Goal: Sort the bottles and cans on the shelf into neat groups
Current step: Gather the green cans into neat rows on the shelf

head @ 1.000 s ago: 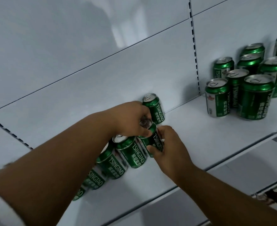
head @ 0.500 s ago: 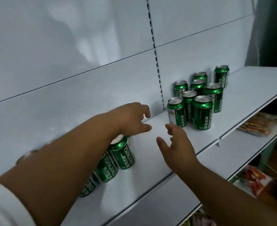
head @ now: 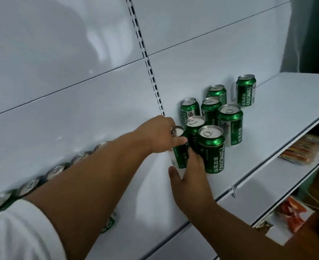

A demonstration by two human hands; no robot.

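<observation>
Here, a row of cans lines the white shelf's back edge at left, the left hand grips one can with the right hand's fingers against it, beside a cluster, snack packets on lower shelves.

Green cans with white lettering and silver tops stand on a white shelf.
</observation>
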